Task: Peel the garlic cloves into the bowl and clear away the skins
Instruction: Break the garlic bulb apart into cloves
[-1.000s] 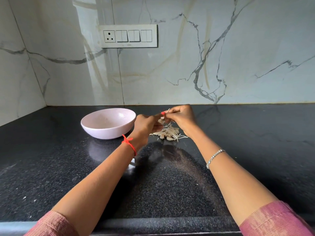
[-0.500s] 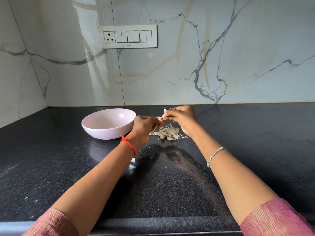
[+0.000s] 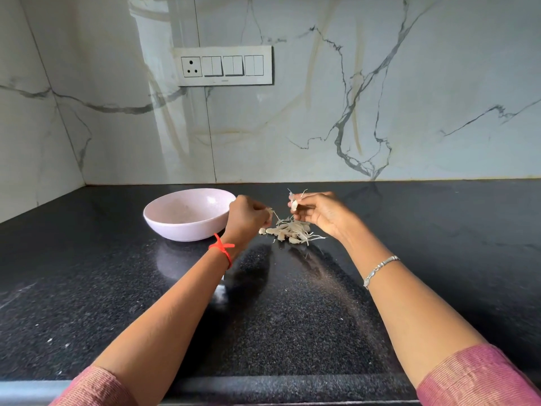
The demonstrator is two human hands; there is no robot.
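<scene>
A pale pink bowl (image 3: 187, 213) stands on the black counter, left of centre. Just right of it lies a small heap of garlic cloves and thin skins (image 3: 291, 231). My left hand (image 3: 247, 219) hovers between bowl and heap and pinches a strip of garlic skin (image 3: 270, 211) at its fingertips. My right hand (image 3: 320, 213) is raised above the heap's right side and pinches a garlic clove (image 3: 294, 204) with wisps of skin sticking up from it. The two hands are apart, with a small gap between them.
The black speckled counter (image 3: 278, 317) reaches back to a marble-patterned wall, with a side wall at the left corner. A white switch panel with a socket (image 3: 224, 65) is on the back wall. The counter's front edge runs along the bottom.
The hands were together at the clove; now they have pulled apart, the left drawing a strip of skin leftward while the right keeps the clove.
</scene>
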